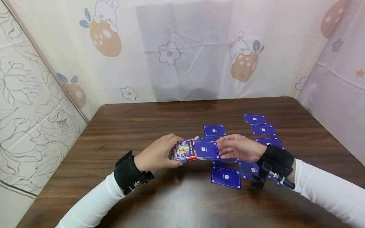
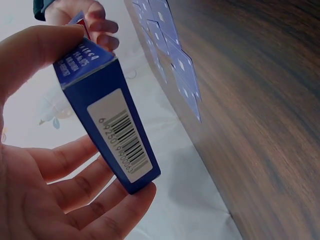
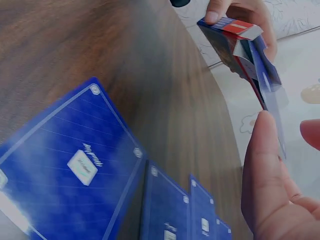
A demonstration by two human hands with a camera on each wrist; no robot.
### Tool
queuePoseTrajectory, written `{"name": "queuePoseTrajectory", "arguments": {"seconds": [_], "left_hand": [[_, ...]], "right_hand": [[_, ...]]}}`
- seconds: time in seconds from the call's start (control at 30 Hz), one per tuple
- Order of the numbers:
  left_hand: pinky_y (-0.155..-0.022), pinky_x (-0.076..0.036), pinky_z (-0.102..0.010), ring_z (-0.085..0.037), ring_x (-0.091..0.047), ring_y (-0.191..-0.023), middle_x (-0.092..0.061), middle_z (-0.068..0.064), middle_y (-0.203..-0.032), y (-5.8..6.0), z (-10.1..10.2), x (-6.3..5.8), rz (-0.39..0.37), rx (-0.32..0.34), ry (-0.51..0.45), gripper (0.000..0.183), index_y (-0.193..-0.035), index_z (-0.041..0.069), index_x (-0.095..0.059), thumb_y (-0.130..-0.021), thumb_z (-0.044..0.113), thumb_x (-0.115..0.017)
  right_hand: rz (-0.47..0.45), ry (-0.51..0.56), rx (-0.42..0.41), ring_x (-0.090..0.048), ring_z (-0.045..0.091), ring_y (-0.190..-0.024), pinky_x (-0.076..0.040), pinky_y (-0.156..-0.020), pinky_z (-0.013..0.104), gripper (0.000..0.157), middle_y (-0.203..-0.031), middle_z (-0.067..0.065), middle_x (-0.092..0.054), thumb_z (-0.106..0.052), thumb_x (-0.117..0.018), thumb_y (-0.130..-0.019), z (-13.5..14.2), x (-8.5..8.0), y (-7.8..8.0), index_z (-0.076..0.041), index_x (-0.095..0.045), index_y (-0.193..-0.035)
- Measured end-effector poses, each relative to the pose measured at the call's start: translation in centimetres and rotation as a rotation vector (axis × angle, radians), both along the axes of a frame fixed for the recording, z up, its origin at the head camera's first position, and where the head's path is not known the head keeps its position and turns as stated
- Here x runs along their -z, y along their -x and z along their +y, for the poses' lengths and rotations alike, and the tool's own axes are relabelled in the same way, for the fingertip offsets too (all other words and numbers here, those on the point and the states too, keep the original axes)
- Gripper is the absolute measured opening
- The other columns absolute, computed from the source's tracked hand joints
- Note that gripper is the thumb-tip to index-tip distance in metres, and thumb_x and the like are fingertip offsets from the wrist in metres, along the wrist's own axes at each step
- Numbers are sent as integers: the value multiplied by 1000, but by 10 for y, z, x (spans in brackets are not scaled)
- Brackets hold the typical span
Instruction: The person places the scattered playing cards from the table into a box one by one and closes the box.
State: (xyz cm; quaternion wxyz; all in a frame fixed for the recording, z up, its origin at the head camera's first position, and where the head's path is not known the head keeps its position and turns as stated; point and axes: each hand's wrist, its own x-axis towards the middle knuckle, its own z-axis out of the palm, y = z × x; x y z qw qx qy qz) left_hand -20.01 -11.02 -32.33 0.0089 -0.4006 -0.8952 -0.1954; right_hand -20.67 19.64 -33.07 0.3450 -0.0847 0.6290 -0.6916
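Observation:
My left hand holds a small card box above the table, thumb along one narrow side and fingers round the other. Its barcode end faces the left wrist camera. From the open end, beside a lifted flap, a blue card sticks out to the right. The fingertips of my right hand are right at that card's outer edge. In the right wrist view the index finger lies along the card, and the thumb stands apart from it.
Several blue cards lie face down on the brown wooden table, some overlapping, below and beyond my right hand. One card lies nearest the front, another at the back right. A printed curtain hangs along the back edge.

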Motion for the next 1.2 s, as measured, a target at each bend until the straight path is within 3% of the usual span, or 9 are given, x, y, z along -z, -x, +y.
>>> {"name": "queuePoseTrajectory", "arguments": {"seconds": [0.2,0.53,0.97,1.2], "left_hand": [[-73,-41,-26,-9,-45,-87,-50,1,-104,0,-3,1,16,-2,-5,67,-121,9,-46,-69,38,-75],[-75,-41,-26,-11,-45,-87,-50,0,-104,-3,-1,0,16,-8,8,68,-121,8,-47,-68,39,-76],[-75,-41,-25,-10,-45,-88,-50,-1,-104,-5,8,1,19,14,36,68,-121,8,-47,-69,40,-75],[-75,-41,-26,-11,-45,-88,-51,-1,-104,-7,13,2,5,15,37,67,-121,8,-47,-69,39,-75]], "right_hand": [[-35,38,-44,-57,18,-81,-46,-79,32,15,-88,9,-58,-10,-44,-95,0,4,-4,-4,-58,-96],[25,30,-31,-57,17,-77,-47,-78,32,7,-85,8,-56,-8,-51,-92,-6,-1,-4,-4,-55,-95],[149,-119,4,-58,22,-77,-47,-78,36,19,-89,14,-57,-12,-60,-87,-25,-11,-9,2,-55,-99],[191,-152,-22,-58,26,-83,-46,-79,37,26,-95,17,-59,-14,-59,-88,-28,-15,-12,5,-55,-105]]}}
